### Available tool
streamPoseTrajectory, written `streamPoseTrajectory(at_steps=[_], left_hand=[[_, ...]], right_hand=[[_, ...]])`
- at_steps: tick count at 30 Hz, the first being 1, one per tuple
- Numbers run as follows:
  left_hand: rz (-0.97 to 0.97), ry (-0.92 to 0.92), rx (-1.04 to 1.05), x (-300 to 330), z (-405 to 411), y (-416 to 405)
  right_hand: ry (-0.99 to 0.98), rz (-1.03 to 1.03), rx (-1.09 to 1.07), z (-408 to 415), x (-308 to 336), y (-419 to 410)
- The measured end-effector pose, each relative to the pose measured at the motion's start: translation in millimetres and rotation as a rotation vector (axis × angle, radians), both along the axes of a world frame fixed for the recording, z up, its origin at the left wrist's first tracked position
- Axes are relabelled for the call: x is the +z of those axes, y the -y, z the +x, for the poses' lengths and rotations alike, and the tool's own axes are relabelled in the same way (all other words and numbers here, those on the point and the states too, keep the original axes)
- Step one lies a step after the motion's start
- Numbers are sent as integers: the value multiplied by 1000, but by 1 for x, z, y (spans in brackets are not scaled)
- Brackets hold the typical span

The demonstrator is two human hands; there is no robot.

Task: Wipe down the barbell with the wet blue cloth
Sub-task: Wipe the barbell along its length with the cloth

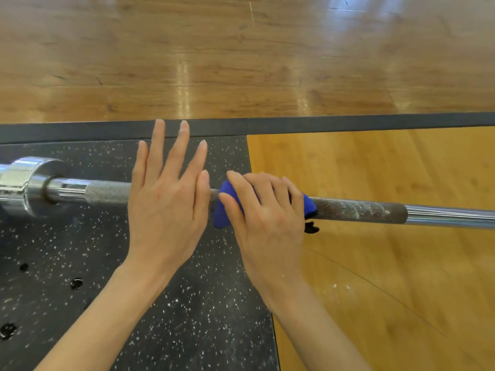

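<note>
One barbell [356, 208], one blue cloth [223, 210], two hands: left hand [166, 207], right hand [265, 212]

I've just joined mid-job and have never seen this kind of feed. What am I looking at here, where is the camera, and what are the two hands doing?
There is no machine: these are a person's two bare hands, filmed by one camera worn on the head, looking forward and down. A long steel barbell with a rough knurled grip runs across the picture, lying over a black speckled rubber mat on the left and a yellow wooden floor panel on the right. The right hand is curled over a blue cloth wrapped on the bar. The left hand is flat with straight, spread fingers over the bar and holds nothing. White dusty marks show on the knurling right of the cloth.
</note>
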State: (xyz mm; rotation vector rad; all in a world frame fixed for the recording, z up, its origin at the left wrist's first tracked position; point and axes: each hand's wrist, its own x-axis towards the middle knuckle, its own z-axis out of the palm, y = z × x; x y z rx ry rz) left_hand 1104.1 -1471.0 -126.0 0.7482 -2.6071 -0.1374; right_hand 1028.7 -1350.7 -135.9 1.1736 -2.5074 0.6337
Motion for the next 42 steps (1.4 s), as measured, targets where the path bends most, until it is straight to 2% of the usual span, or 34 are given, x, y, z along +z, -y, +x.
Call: streamPoseTrajectory(at_steps=[3,8,13,15,18,20,23,25,27,30,32,36,39,42], left_hand=[[24,2,-42,3,-8,-12],[-3,34,-73,-1,-4,-24],[-3,83,-65,-3,-3,-28],[11,98,-60,-1,-3,-28],[10,107,-50,-1,-6,-29],[7,110,-41,-1,-6,-28],[18,116,-39,-2,-3,-27],[29,115,-35,-1,-4,-27],[36,116,-31,-1,-6,-29],[27,121,-32,-2,-5,-30],[38,118,-37,-2,-2,-29],[47,104,-33,-2,-5,-31],[32,103,-32,-1,-5,-31],[27,126,-70,5,-12,-28]], right_hand=[[-16,-24,-9,-10,-1,-16],[137,-105,-181,-5,3,-28],[47,-25,-34,-26,4,-46],[50,-53,-136,-39,2,-65],[114,-65,-252,-21,3,-42],[73,-55,-169,-14,3,-28],[50,-32,-49,-40,5,-56],[90,-50,-157,-50,8,-74],[151,-45,-243,-38,9,-57],[85,-30,-139,-23,6,-33],[71,11,-61,-41,7,-52],[157,10,-222,-47,12,-58],[83,9,-146,-31,8,-33],[58,29,-94,-55,8,-56]])
